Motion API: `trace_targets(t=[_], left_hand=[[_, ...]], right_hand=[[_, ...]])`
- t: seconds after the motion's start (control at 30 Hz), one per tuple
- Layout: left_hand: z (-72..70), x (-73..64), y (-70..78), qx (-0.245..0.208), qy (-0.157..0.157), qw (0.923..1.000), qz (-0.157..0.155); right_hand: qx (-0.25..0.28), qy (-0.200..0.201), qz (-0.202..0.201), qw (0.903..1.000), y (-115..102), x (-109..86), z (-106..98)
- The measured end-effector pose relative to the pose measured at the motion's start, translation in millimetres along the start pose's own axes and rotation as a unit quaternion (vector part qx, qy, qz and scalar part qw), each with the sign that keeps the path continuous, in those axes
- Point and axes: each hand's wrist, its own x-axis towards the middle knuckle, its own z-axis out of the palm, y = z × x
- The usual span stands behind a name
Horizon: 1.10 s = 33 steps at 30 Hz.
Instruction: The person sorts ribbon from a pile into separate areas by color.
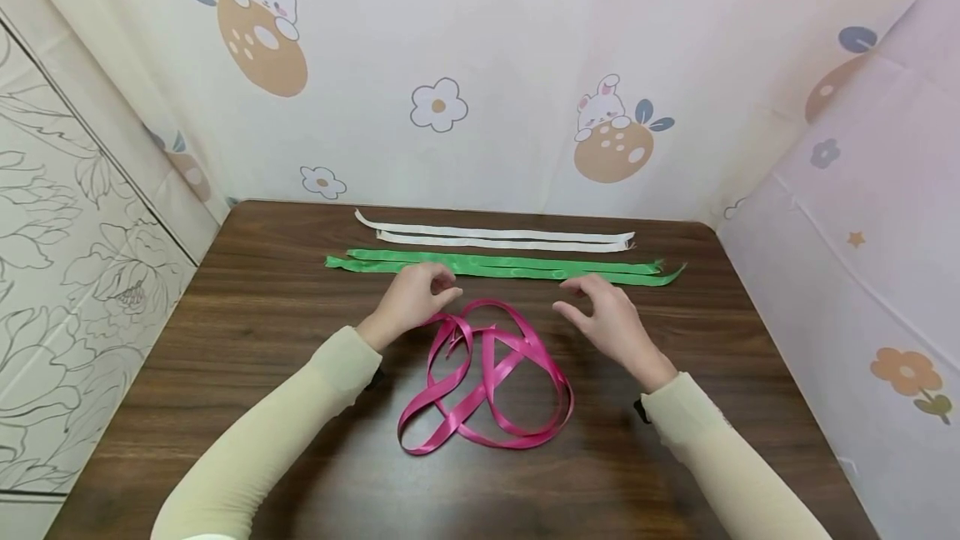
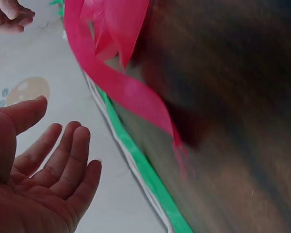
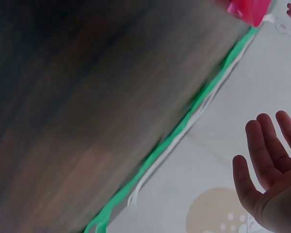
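Note:
A glossy pink ribbon [image 1: 468, 407] lies in loose loops on the table, its frayed end showing in the left wrist view. My left hand [image 1: 412, 297] hovers by the ribbon's upper left part, fingers relaxed and nothing in them; the left wrist view shows the palm [image 2: 43, 194] bare. To the upper right of the loops is my right hand [image 1: 606, 317], its fingers loosely spread and holding nothing. Behind both hands, green ribbon strips [image 1: 510, 267] stretch side by side across the table. White ribbon strips [image 1: 502, 238] run parallel beyond them.
The dark wood table [image 1: 247, 315] meets a patterned curtain [image 1: 510, 40] along its back edge. More printed cloth hangs on the right side [image 1: 862, 273]. At the left stands a panel with line-drawn flowers [image 1: 75, 273].

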Motion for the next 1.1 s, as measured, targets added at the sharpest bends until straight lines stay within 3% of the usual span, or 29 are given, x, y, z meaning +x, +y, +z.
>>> trace_targets(t=[0.5,0.77,1.1], left_hand=[[19.6,0.9,-2.5,0.033,-0.042,0.9982,-0.028],[28.6,0.7,-4.3,0.045,-0.047,0.9976,-0.024],[35.2,-3.6,-3.8,0.048,-0.074,0.9955,-0.034]], right_hand=[[-0.039,-0.096,0.031,0.9941,-9.1,-15.5,23.8],[-0.041,-0.115,0.031,0.9920,-10.6,-21.7,33.5],[-0.060,-0.120,0.013,0.9908,-11.7,-28.1,37.3]])
